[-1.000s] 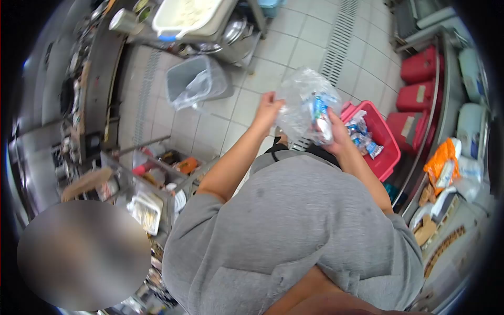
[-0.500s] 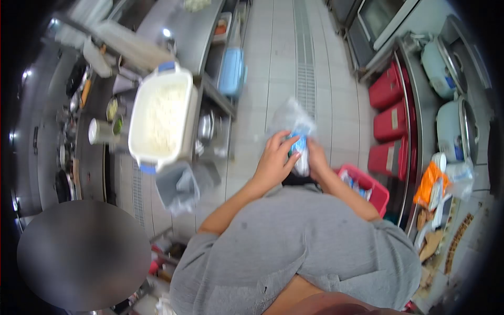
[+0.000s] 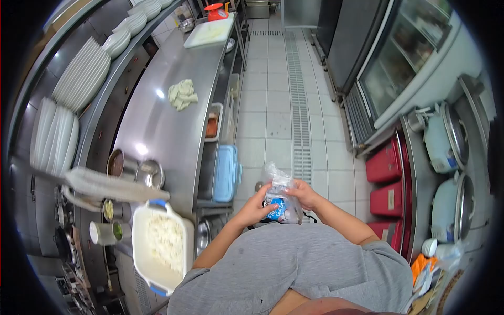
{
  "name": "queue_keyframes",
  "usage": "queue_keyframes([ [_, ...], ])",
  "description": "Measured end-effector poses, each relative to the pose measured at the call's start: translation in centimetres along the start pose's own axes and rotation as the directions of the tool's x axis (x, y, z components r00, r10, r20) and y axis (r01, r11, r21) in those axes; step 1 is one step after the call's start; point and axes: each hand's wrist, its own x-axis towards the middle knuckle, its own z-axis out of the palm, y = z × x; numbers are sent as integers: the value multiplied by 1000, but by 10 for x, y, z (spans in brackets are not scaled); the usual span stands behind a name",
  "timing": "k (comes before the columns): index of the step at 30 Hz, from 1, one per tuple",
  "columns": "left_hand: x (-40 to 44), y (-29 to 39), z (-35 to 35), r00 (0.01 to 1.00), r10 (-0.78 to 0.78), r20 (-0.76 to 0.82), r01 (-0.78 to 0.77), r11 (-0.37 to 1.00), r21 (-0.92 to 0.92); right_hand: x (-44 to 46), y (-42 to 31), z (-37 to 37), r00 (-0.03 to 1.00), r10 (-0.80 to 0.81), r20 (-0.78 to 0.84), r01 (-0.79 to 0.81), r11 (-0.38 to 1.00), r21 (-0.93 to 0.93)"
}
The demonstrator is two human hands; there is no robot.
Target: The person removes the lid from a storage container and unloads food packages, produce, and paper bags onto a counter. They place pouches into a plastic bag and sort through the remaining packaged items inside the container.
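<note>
A crumpled cloth (image 3: pixel 182 95) lies on a long steel counter (image 3: pixel 144 113), with a red scale (image 3: pixel 216 11) near a white cutting board (image 3: pixel 209 32) at the far end. Stacked white plates (image 3: pixel 81 73) stand at left. Across a floor drain (image 3: pixel 301 115), red bins (image 3: pixel 384 163) sit below pale blue containers (image 3: pixel 439 142), near a glass-fronted refrigerator (image 3: pixel 401 65).

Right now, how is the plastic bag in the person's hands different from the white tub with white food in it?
The plastic bag is crinkled and see-through, with a white-lettered blue patch showing; the white tub is smooth-sided and opaque. The bag looks much smaller than the tub. The left hand and right hand grip the bag, while neither touches the tub. Both show some blue and white.
</note>
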Motion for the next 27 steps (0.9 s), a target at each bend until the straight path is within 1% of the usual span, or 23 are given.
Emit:
queue_keyframes([
  [1, 31, 11, -18, 1000, 8, 1, -8, 1000, 3, 38, -10, -16, 999, 15, 31, -15, 1000, -5],
  [2, 61, 26, -35, 995, 93, 42, -96, 992, 82, 76, -19, -30, 996, -92, -22, 94, 986, 139],
  [3, 90, 42, -53, 981, 173, 93, -186, 969, 160, 110, -29, -46, 994, -104, -23, 106, 984, 143],
  [4, 119, 55, -68, 975, 222, 16, -220, 948, 231, 140, -43, -67, 960, -100, -260, 168, 953, 252],
  [5, 153, 68, -92, 971, 236, 26, -235, 941, 244, 173, -63, -93, 876, -70, -477, 253, 908, 333],
  [7, 206, 86, -126, 975, 207, -79, -167, 921, 351, 213, -85, -135, 672, -103, -734, 243, 966, 87],
  [8, 236, 93, -147, 948, 302, -98, -246, 894, 375, 219, -93, -148, 664, -89, -742, 235, 967, 95],
  [10, 301, 101, -193, 946, 295, -136, -242, 919, 311, 217, -124, -153, 666, -29, -746, -34, 997, -69],
  [11, 332, 104, -214, 937, 300, -178, -250, 933, 257, 221, -134, -163, 705, 96, -703, -301, 938, -174],
  [12, 360, 114, -233, 941, 291, -171, -243, 936, 255, 230, -138, -177, 723, 180, -668, -462, 844, -273],
  [13, 390, 129, -251, 941, 268, -208, -236, 958, 164, 239, -142, -191, 734, 261, -627, -584, 713, -387],
  [14, 425, 138, -269, 937, 250, -244, -240, 968, 74, 252, -137, -210, 753, 293, -590, -621, 612, -489],
  [15, 462, 141, -285, 934, 266, -239, -253, 964, 83, 267, -94, -252, 846, -52, -531, -431, 518, -738],
  [17, 534, 141, -314, 936, 241, -257, -249, 969, 1, 331, -96, -304, 850, -396, -348, -233, 310, -922],
  [18, 572, 137, -327, 942, 222, -252, -232, 973, -9, 358, -128, -307, 864, -198, -464, -176, 743, -645],
  [19, 607, 135, -341, 936, 244, -253, -253, 968, 1, 388, -169, -307, 892, 32, -452, -131, 973, -190],
  [20, 637, 135, -353, 945, 230, -233, -218, 973, 74, 417, -207, -314, 894, 18, -447, -120, 972, -203],
  [21, 671, 141, -365, 950, 222, -219, -191, 970, 150, 452, -252, -327, 875, 48, -481, -233, 914, -332],
  [22, 701, 150, -374, 960, 157, -231, -145, 987, 66, 486, -290, -340, 850, 79, -522, -346, 829, -439],
  [23, 725, 160, -386, 958, 159, -238, -145, 987, 73, 521, -319, -352, 855, 77, -513, -340, 830, -442],
  [24, 748, 175, -400, 954, 139, -264, -114, 987, 110, 558, -348, -365, 847, -140, -512, -250, 746, -617],
  [25, 769, 187, -414, 949, 118, -292, -79, 987, 143, 595, -377, -377, 814, -348, -465, -176, 616, -768],
  [27, 812, 201, -445, 930, 129, -345, -85, 987, 139, 676, -438, -399, 778, -452, -436, -162, 526, -835],
])
